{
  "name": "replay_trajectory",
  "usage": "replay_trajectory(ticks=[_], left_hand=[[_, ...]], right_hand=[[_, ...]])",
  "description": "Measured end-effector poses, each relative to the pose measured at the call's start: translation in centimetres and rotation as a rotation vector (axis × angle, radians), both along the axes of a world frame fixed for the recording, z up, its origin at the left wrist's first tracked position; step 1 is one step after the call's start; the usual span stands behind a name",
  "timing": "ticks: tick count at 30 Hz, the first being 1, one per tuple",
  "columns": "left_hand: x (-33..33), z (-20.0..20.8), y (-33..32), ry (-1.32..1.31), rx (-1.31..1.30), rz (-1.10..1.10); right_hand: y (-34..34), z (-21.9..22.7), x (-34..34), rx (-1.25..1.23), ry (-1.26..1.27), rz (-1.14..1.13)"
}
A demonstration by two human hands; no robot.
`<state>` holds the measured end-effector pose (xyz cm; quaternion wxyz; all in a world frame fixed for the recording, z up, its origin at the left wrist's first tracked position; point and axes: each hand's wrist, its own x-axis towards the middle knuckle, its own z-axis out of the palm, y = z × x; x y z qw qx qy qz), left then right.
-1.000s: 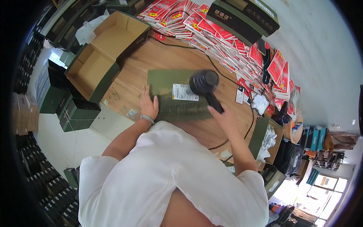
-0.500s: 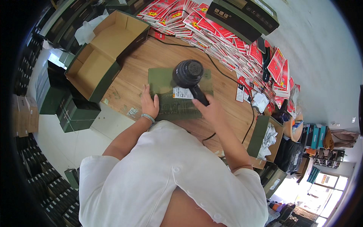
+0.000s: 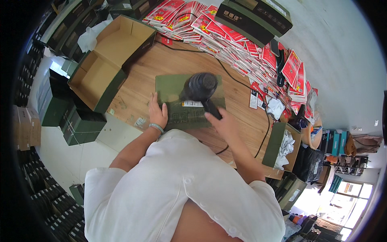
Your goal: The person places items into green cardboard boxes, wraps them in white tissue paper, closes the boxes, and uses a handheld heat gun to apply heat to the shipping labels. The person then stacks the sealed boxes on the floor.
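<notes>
An open green box shows its tan cardboard interior on the left of a wood-grain table, its lid folded back. Beside the table, a dark green box stands closed, with string around it. Toward the far right of the table, closed dark green boxes sit behind a sprawl of red-and-white packets. At the right, another open green box holds crumpled white paper; past it, a tan basket holds small items too cluttered to make out.

Compared with half a second earlier, the left hand keeps its place, while the black hair dryer sits lower and hides more of the white label. A second earlier, the dryer was farther right.

The flat green package lies on the table in front of the person, between the two hands. The left hand rests against its left edge, fingers extended and thumb apart. The right hand, over the package's right part, is closed around the dryer's handle, the blurred nozzle angled down toward the label.
</notes>
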<state>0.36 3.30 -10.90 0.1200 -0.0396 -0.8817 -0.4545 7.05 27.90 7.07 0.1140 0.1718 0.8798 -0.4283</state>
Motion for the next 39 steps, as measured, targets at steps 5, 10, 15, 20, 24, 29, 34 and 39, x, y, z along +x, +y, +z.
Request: replay_trajectory(ticks=[5, 10, 15, 20, 24, 29, 34, 39], left_hand=[[0.0, -0.7, -0.2, 0.026, -0.022, 0.003], [-0.1, -0.3, 0.1, 0.019, -0.025, -0.015], [-0.3, -0.3, -0.2, 0.037, -0.041, -0.011], [-0.1, -0.1, 0.0, 0.009, -0.053, -0.022], [0.0, 0.1, 0.1, -0.003, -0.048, -0.009], [-0.3, -0.4, 0.1, 0.002, -0.001, -0.010], [-0.4, -0.5, 0.0, -0.021, -0.012, -0.042], [-0.5, -0.4, 0.1, -0.010, -0.045, -0.038]], right_hand=[[4.5, -1.7, 3.1, 0.039, -0.003, -0.044], [0.5, 1.4, -0.6, 0.159, 0.058, -0.081], [0.8, 0.8, 2.3, 0.081, 0.039, -0.010], [0.3, 2.2, 1.7, 0.089, -0.019, -0.127], [1.8, -0.5, 2.9, 0.140, 0.114, -0.090], [5.4, -1.7, 3.2, -0.318, -0.038, -0.452], [9.0, -3.0, 2.5, -0.296, 0.106, -0.651], [14.6, -9.3, 3.0, -0.589, 0.121, -0.787]])
